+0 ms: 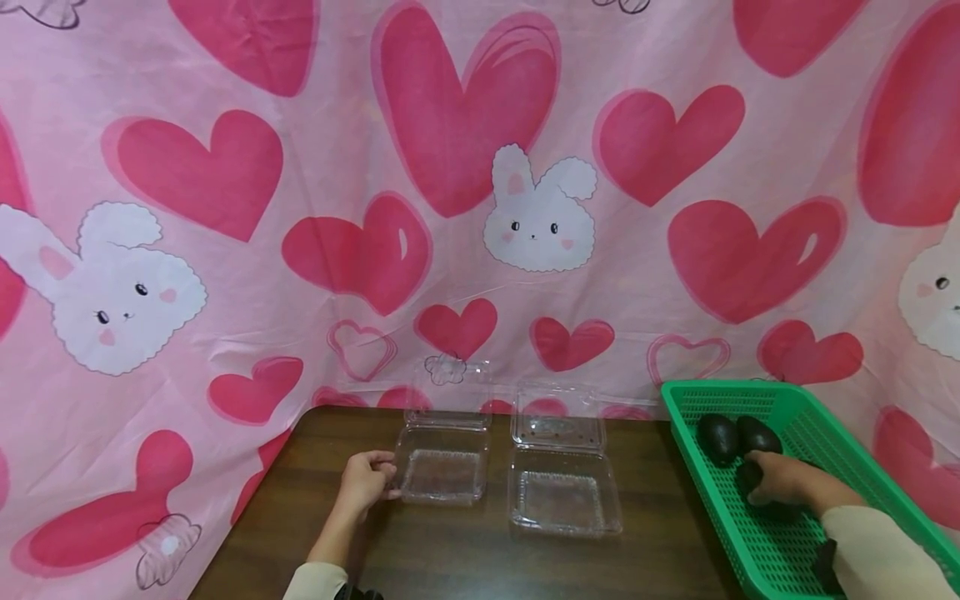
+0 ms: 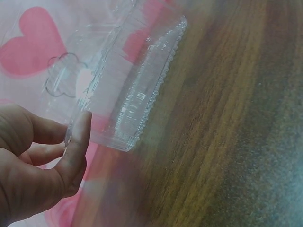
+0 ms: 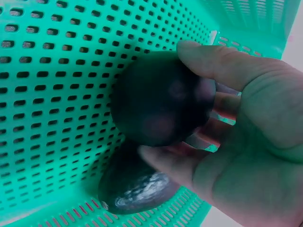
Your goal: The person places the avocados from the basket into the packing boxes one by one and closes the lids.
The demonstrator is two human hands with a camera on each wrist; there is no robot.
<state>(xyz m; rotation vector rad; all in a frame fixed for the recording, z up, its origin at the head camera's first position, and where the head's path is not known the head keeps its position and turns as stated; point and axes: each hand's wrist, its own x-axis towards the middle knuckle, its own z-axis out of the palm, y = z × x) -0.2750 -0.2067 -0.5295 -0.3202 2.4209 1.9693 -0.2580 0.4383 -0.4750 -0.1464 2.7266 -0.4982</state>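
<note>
In the head view my left hand (image 1: 367, 481) is at the left side of an open clear plastic clamshell container (image 1: 442, 500). The left wrist view shows thumb and fingers pinching the rim of that container (image 2: 137, 104). My right hand (image 1: 780, 482) reaches into a green plastic basket (image 1: 705, 496). Its thumb and fingers curl round a dark avocado (image 3: 158, 101), seen closely in the right wrist view. Another avocado (image 3: 137, 189) lies beside the held one. From the head view, two avocados, one on the left (image 1: 717, 439) and one on the right (image 1: 757, 435), sit toward the basket's far end.
A second open clamshell container (image 1: 566, 527) stands right of the first, on the brown wooden table (image 1: 465, 558). Both lids are raised at the back. A pink cloth (image 1: 465, 275) with hearts and rabbits hangs behind the table.
</note>
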